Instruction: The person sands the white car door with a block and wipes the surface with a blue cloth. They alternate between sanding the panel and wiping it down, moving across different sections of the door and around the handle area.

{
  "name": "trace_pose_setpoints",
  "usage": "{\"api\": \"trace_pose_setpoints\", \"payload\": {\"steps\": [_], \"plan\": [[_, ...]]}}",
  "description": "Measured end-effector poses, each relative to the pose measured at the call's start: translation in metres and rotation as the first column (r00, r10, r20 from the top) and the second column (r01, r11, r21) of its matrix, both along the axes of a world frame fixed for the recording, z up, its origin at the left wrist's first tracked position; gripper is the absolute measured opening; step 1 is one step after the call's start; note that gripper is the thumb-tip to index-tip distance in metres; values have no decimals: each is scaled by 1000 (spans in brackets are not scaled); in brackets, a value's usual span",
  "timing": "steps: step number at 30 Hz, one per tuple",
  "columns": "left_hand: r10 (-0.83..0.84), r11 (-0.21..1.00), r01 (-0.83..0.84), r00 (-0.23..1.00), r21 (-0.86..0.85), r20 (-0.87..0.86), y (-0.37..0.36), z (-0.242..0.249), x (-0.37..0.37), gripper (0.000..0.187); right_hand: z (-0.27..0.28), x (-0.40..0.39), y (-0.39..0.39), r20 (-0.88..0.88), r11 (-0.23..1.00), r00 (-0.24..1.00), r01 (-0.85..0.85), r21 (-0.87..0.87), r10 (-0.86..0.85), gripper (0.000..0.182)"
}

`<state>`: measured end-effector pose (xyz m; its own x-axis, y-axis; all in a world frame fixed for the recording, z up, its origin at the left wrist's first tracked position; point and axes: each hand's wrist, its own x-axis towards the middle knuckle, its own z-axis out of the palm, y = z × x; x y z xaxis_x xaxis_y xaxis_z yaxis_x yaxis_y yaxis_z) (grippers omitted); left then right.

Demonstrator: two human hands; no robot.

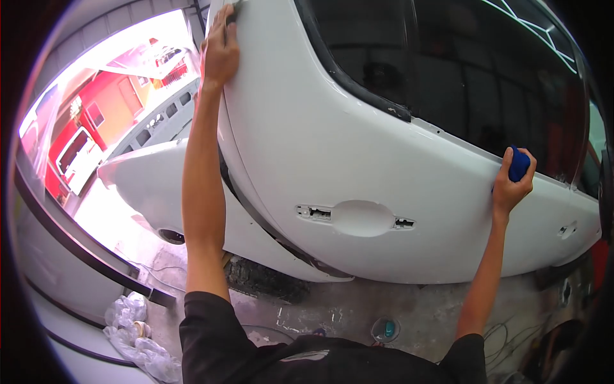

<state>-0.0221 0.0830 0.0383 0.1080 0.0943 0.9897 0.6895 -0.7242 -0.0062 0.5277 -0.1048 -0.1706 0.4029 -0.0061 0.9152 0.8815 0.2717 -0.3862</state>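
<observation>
So the right hand [511,185] is clamped on a blue pad [519,164], right by the bottom edge of the dark window [473,83] on a white car [288,141]. Left hand [220,54] is way up against the bodywork, can't tell if it's gripping anything. Bucket [377,333] sits on the floor [435,307] below.

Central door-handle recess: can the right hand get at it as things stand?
Probably yes: the recess lies uncovered, with only white door panel between it and the right hand, though that hand holds a blue object.
</observation>
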Motion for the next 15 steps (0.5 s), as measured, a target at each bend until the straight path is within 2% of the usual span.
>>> {"api": "trace_pose_setpoints", "payload": {"steps": [2,3,6,8,11,14,15], "plan": [[-64,997,64,998,-40,2,2,13,4,44,-4,1,0,-31,1000,999,-12,-3,12,27],[-8,1000,8,1000,-6,6,-10,-4,7,44,-5,2,0,-28,1000,1000,-7,-9,7,27],[92,990,-95,995,100,31,-45,-111,7,45,-5,4,2,-26,1000,1000,-2,-2,2,27],[109,992,-110,994,62,30,-43,-114,0,45,-5,1,1,-25,1000,1000,4,-11,-4,27],[-29,1000,29,999,9,18,-21,-37,-1,45,-3,2,1,-12,1000,1000,4,-2,-4,27],[2,1000,-3,999,13,33,-31,-51,7,45,-5,4,2,-15,1000,1000,11,3,-11,28],[25,1000,-24,999,-5,33,-52,-83,11,47,-5,6,2,-10,1000,1000,11,-1,-11,28]]}}
